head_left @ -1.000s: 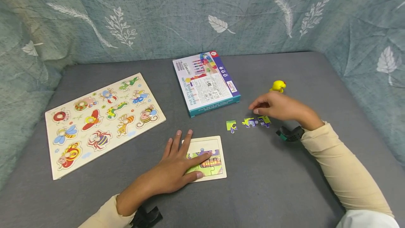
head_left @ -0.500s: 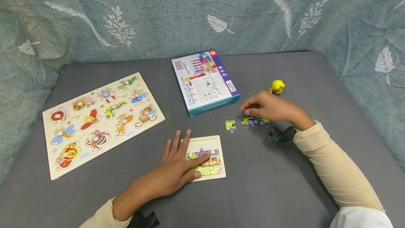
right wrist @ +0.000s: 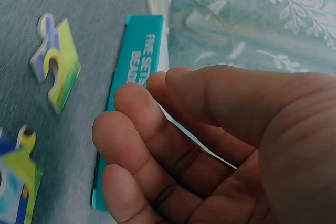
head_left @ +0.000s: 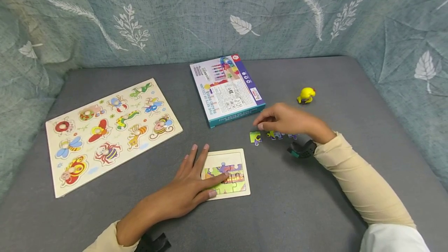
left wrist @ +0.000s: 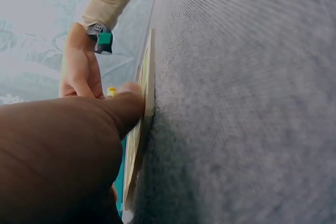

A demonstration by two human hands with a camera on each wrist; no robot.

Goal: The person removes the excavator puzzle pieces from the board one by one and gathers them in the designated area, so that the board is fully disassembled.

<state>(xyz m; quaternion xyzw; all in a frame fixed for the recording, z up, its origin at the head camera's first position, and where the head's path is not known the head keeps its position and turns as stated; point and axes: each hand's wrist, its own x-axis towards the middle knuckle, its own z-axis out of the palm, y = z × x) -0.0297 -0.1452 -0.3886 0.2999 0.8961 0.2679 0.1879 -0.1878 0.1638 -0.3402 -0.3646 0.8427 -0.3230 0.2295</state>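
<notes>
A small wooden jigsaw board (head_left: 225, 156), partly filled with interlocking pieces, lies at the middle front. My left hand (head_left: 183, 189) rests on its left side, fingers spread and straight, thumb and forefinger over the pieces. Off to the right, my right hand (head_left: 290, 119) hovers just above a row of loose jigsaw pieces, its fingers loosely bent with nothing between them. The leftmost green-and-purple piece (head_left: 254, 137) sits right below the fingertips; in the right wrist view this piece (right wrist: 67, 59) lies flat on the table. Two more pieces (head_left: 274, 135) are partly hidden under the hand.
A boxed bead set (head_left: 229, 92) lies flat behind the hands. At the left is a large wooden peg puzzle (head_left: 115, 135) with insect pictures. A yellow toy duck (head_left: 306, 94) stands beyond the right hand. A patterned curtain (head_left: 196, 18) hangs along the back.
My right hand has moved left, from over the right-hand loose pieces toward the leftmost one. The left hand has slid slightly left on the board, uncovering more of the pieces.
</notes>
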